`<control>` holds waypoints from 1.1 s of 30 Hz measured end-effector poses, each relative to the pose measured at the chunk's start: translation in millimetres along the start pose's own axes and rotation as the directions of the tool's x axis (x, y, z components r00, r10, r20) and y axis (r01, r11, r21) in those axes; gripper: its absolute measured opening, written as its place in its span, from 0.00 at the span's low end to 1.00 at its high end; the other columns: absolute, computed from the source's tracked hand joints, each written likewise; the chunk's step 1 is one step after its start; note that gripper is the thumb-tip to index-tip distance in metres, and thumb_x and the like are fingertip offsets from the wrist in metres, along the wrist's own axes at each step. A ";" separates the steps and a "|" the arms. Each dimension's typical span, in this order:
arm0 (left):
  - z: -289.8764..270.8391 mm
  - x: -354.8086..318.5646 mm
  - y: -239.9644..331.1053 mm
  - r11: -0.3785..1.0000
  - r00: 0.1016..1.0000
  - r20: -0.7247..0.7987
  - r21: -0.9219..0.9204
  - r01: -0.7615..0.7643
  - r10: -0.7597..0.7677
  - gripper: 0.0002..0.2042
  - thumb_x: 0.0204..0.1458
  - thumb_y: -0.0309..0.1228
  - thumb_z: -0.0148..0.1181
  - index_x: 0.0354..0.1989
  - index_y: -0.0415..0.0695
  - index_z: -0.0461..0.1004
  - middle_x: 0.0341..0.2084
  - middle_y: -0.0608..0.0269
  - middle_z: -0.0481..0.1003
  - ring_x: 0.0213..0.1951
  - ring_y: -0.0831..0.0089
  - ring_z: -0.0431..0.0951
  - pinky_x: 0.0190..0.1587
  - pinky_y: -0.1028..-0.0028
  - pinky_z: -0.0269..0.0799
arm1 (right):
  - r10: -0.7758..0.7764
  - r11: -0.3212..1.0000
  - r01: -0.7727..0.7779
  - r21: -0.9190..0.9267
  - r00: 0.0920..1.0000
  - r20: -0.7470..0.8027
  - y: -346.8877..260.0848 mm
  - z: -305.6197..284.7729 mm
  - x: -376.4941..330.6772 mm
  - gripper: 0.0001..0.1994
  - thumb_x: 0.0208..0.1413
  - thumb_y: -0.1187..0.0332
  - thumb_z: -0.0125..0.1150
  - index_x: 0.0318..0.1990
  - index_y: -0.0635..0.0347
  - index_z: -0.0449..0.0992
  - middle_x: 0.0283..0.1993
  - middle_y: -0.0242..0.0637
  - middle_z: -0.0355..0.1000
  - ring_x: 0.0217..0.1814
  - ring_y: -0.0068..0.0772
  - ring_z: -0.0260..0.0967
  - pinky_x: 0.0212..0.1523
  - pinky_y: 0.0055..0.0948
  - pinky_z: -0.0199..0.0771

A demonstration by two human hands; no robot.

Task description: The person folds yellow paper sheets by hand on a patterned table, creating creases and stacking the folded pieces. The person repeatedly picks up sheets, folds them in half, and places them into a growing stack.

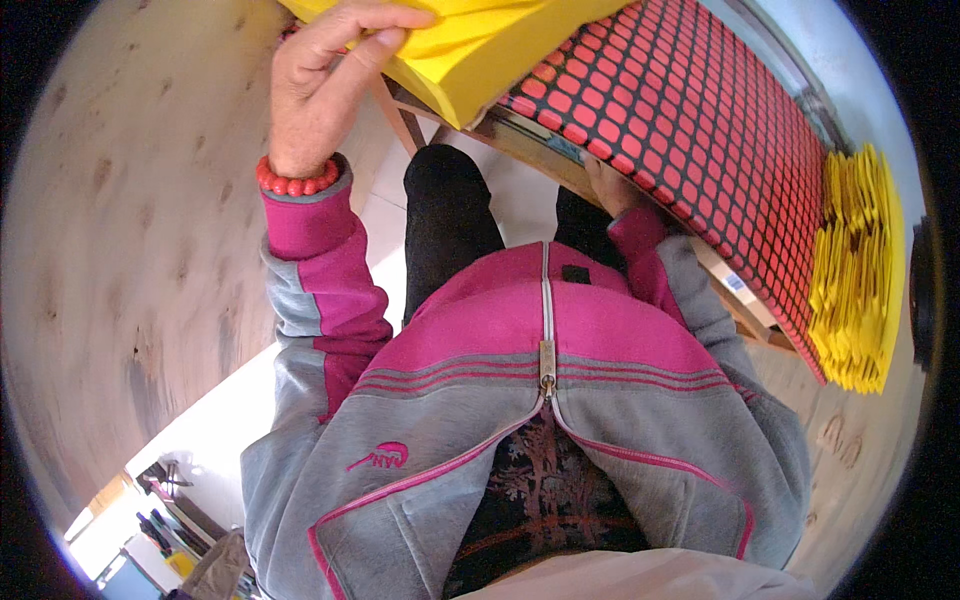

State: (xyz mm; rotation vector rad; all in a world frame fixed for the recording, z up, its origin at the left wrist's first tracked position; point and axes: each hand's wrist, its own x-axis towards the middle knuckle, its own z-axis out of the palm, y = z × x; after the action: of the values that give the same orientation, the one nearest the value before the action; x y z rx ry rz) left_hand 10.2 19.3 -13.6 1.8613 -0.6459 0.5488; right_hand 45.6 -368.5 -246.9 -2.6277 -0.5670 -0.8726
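Note:
At the upper left, my left hand (322, 85) wears a red bead bracelet and pinches the creased edge of a bright yellow sheet (465, 60) between thumb and forefinger. Whether the sheet is paper or cloth I cannot tell. It lies over the near left corner of a table whose cover (680, 110) is red with a black grid pattern. My right hand (608, 187) reaches in at the table's near edge, partly beneath the cover. Its fingers are hidden there, and so is anything they touch.
A tall stack of folded yellow pieces (855, 270) stands at the table's right end, near a pale wall. A large wooden panel (130, 220) fills the left side. Assorted items (180, 530) show at the lower left. My knees are close to the table's wooden edge.

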 end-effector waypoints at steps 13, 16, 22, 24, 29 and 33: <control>3.5 9.4 20.5 0.998 0.997 0.037 -0.023 -0.061 0.062 0.12 0.64 0.20 0.48 0.46 0.38 0.81 0.41 0.63 0.80 0.45 0.75 0.78 0.52 0.76 0.71 | -0.165 0.947 -0.005 0.323 0.851 0.498 -81.7 -109.1 31.4 0.11 0.58 0.65 0.66 0.44 0.60 0.77 0.44 0.45 0.76 0.47 0.53 0.75 0.49 0.43 0.76; 4.1 8.1 23.4 0.999 1.000 0.024 -0.047 -0.003 0.004 0.12 0.65 0.22 0.49 0.46 0.39 0.81 0.41 0.63 0.80 0.45 0.75 0.78 0.52 0.77 0.71 | -0.517 0.734 0.119 0.669 0.737 0.435 -125.2 -174.2 70.5 0.10 0.54 0.67 0.69 0.41 0.58 0.76 0.50 0.43 0.78 0.52 0.48 0.77 0.52 0.41 0.77; 2.4 8.7 23.8 0.998 0.999 0.040 -0.063 -0.003 0.005 0.13 0.65 0.22 0.48 0.48 0.38 0.80 0.42 0.63 0.81 0.47 0.76 0.78 0.53 0.76 0.71 | -0.583 0.706 0.588 0.394 0.799 -0.147 -163.3 -205.6 187.5 0.11 0.49 0.73 0.72 0.39 0.60 0.77 0.57 0.47 0.77 0.62 0.51 0.74 0.59 0.42 0.74; 2.2 8.5 23.8 0.993 0.998 0.052 -0.109 0.036 -0.030 0.13 0.65 0.22 0.47 0.48 0.37 0.80 0.42 0.62 0.81 0.48 0.76 0.78 0.53 0.76 0.71 | -0.640 0.657 0.659 0.366 0.744 -0.192 -170.8 -197.5 211.9 0.12 0.50 0.70 0.72 0.41 0.62 0.78 0.58 0.52 0.75 0.62 0.55 0.73 0.60 0.44 0.72; 0.8 9.2 23.4 0.997 0.999 0.045 -0.080 0.010 -0.006 0.13 0.64 0.21 0.47 0.48 0.36 0.80 0.43 0.62 0.81 0.48 0.77 0.78 0.53 0.76 0.70 | -0.684 0.621 0.652 0.436 0.722 -0.107 -180.5 -182.8 230.6 0.12 0.52 0.68 0.71 0.41 0.62 0.81 0.59 0.52 0.74 0.63 0.59 0.70 0.63 0.49 0.68; 0.3 9.4 22.8 0.999 0.999 0.039 -0.036 0.007 -0.005 0.13 0.64 0.21 0.47 0.48 0.36 0.80 0.43 0.62 0.81 0.47 0.78 0.78 0.53 0.77 0.71 | -0.655 0.623 0.625 0.470 0.745 -0.123 -178.0 -170.6 233.1 0.08 0.53 0.71 0.70 0.39 0.63 0.79 0.56 0.52 0.76 0.61 0.58 0.72 0.63 0.49 0.69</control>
State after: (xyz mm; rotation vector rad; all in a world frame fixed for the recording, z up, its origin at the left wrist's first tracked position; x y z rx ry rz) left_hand 2.2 10.2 8.0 1.8431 -0.6717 0.4945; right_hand 50.4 -220.6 58.4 -1.9717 -1.5895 -0.6873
